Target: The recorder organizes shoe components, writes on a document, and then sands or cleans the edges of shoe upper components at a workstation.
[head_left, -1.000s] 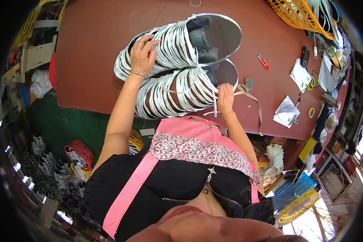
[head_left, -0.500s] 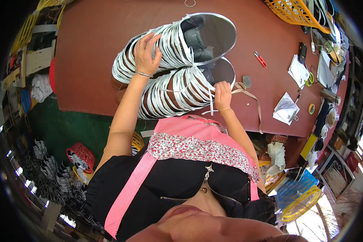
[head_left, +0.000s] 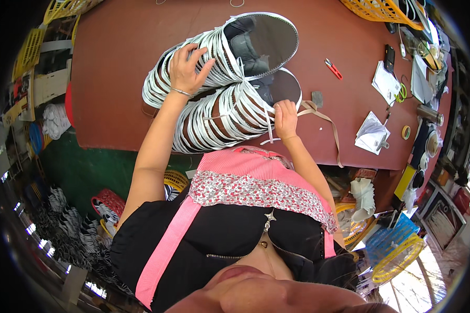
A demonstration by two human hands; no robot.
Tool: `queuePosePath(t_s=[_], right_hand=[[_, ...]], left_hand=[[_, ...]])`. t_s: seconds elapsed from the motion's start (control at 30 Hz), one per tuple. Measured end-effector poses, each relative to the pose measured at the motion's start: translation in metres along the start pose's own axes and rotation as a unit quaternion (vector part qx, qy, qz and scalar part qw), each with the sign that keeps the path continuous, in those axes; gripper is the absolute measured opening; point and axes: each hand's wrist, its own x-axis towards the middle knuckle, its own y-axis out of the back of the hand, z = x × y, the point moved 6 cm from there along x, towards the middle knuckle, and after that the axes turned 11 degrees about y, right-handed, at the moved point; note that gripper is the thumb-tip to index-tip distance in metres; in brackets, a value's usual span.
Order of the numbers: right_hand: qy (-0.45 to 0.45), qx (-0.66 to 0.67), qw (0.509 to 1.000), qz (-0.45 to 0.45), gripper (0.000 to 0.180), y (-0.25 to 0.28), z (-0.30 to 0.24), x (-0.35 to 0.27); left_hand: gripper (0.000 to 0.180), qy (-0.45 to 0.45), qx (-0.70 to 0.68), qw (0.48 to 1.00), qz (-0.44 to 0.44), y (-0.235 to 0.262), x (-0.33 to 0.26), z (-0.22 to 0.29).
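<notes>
Reading papers: loose white paper sheets and clipped white paper sheets lie on the right of the smooth reddish-brown counter; any print is too small to make out
Bundles: upper bundle of layered brown-and-white shoe pieces and lower bundle of layered brown-and-white shoe pieces touch side by side on the counter; pale strip-like edges overlap in rows; dark rounded ends face right
Left hand: on the upper bundle; fingers apart; its forearm hides part of the lower bundle
Right hand: at the lower bundle's right end; fingers together and curled; cannot tell whether they clamp anything
Ribbon: thin beige ribbon trails to the near edge; small grey block lies just beside
Snips: red-handled metal snips, well apart from both hands
Basket: orange plastic lattice basket at the far right corner
</notes>
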Motion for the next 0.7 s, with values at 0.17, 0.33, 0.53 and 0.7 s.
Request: queuePosePath(t_s=[0.17, 0.33, 0.53, 0.7], right_hand=[[0.008, -0.005, 1.000, 0.005, 0.017, 0.000, -0.001, 0.001], [0.012, -0.007, 1.000, 0.007, 0.017, -0.003, 0.000, 0.000], [0.011, -0.007, 1.000, 0.009, 0.017, -0.003, 0.001, -0.003], [-0.004, -0.045, 0.999, 0.004, 0.017, -0.002, 0.007, -0.009]], left_hand=[[0.034, 0.060, 0.012, 0.997, 0.037, -0.012, 0.001, 0.001], [0.045, 0.054, -0.035, 0.995, 0.080, -0.016, 0.004, 0.015], [0.037, -0.001, -0.016, 0.997, 0.069, -0.021, -0.003, 0.023], [0.019, -0.015, -0.007, 0.998, 0.054, -0.030, 0.006, 0.028]])
